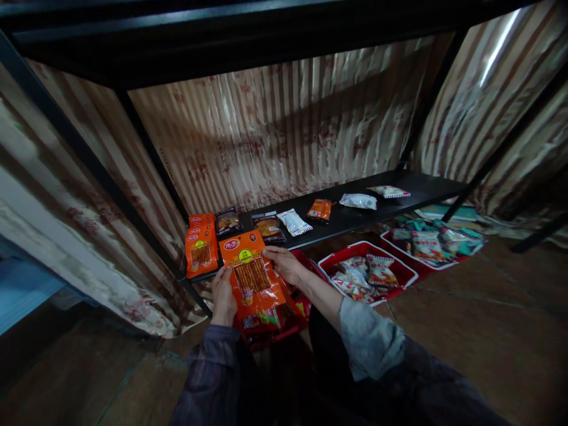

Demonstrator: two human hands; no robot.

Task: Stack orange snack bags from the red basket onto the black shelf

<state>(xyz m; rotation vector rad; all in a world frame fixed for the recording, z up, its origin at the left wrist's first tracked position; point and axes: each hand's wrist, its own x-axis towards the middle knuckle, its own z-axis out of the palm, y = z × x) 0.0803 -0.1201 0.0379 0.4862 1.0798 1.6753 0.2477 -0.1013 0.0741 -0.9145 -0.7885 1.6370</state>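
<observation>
The left hand (223,296) and right hand (284,264) hold an orange snack packet (252,272) by its opposite sides, fingers closed on its edges, above a red basket (288,332) of packets. Beside it, overlapping orange packets (201,245) lie at the left end of the black shelf (432,184), next to a dark brown packet (228,220). A white packet (294,222) lies farther right.

2 arms (323,293) reach forward, hands (286,264) apart, each gripping.
</observation>
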